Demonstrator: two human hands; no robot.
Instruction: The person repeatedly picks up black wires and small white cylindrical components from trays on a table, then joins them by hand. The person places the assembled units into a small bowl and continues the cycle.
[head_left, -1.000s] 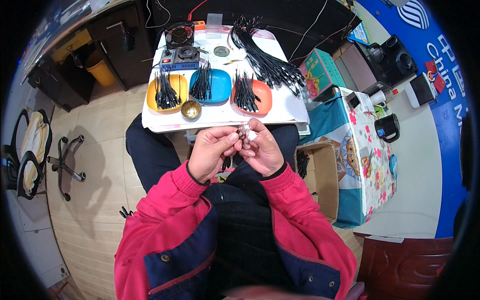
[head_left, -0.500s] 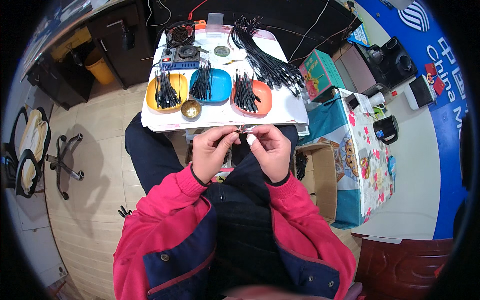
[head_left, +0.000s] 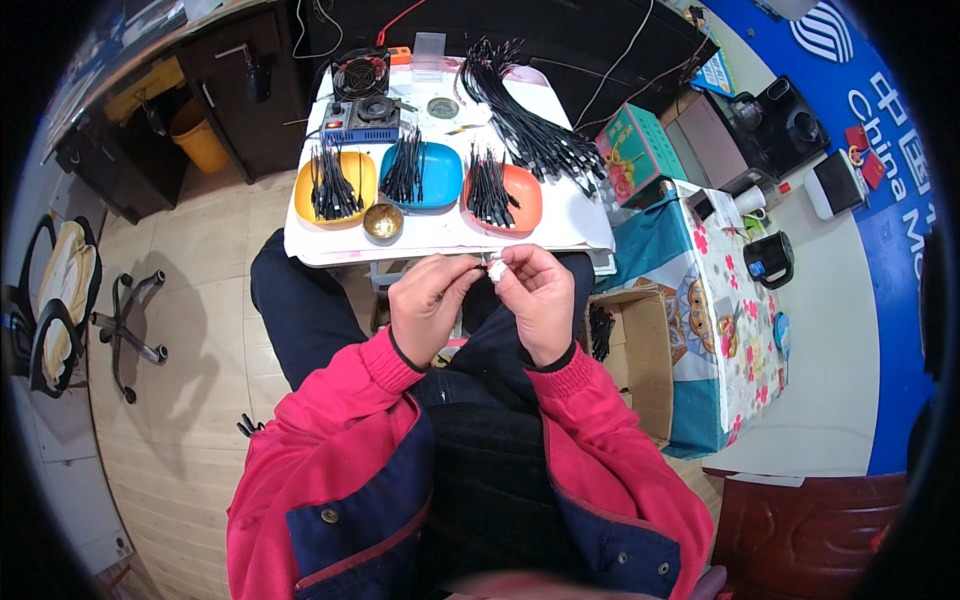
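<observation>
Just in front of the table's near edge, my left hand (head_left: pixel 432 300) and my right hand (head_left: pixel 541 300) meet, thumbs and fingers pinched together. Between the fingertips is a thin wire (head_left: pixel 484 264) with a hint of red, mostly hidden by the fingers. White wrapping covers the tip of my right thumb. Beyond the hands, bundles of short black cables lie in a yellow bowl (head_left: pixel 302 208), a blue bowl (head_left: pixel 446 172) and an orange bowl (head_left: pixel 530 206). A small brass-coloured bowl (head_left: pixel 382 222) stands by the yellow one.
A large bunch of long black cables (head_left: pixel 535 125) spreads across the table's right side. At the back left stand a blue device (head_left: pixel 362 120) and a black fan (head_left: pixel 361 72). An open cardboard box (head_left: pixel 645 360) holding black cables sits right of my knee, beside a cloth-covered table (head_left: pixel 735 330).
Both hands have shifted slightly; the left fingertips have come closer to the right thumb. The pinch on the wire continues, and the bowls have stayed in place.
</observation>
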